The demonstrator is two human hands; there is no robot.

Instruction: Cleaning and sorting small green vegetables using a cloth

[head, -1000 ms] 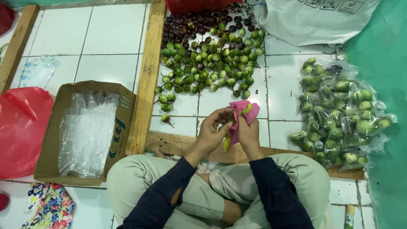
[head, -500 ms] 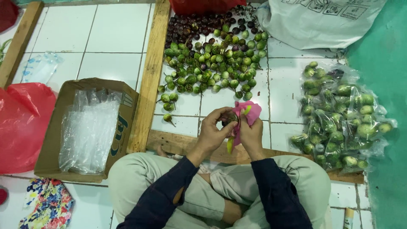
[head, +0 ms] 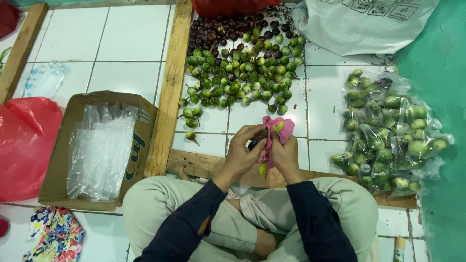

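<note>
two hands meet over the white tiled floor [head: 126, 73], just above the near wooden frame edge [head: 204, 165]. left hand [head: 241, 155] fingers curled, pinching a small dark round fruit [head: 255, 143] against the pink cloth [head: 277, 133]. right hand [head: 286, 156] closed around the lower part of that cloth, thumb on top; a yellow-green tip [head: 262, 170] sticks out below, can't tell what it is. cloth and fruit sit between both hands, off the floor.

loose pile of small green eggplants [head: 242, 80] lies inside the frame, just beyond the hands, with dark purple ones [head: 218, 31] at the far edge. bagged green eggplants [head: 388, 131] stacked at the right side. cardboard box [head: 60, 160] with clear plastic bags [head: 99, 150] sits left of the frame, red plastic bag [head: 19, 145] at the left edge. white sack [head: 364, 24] at the far right corner.
</note>
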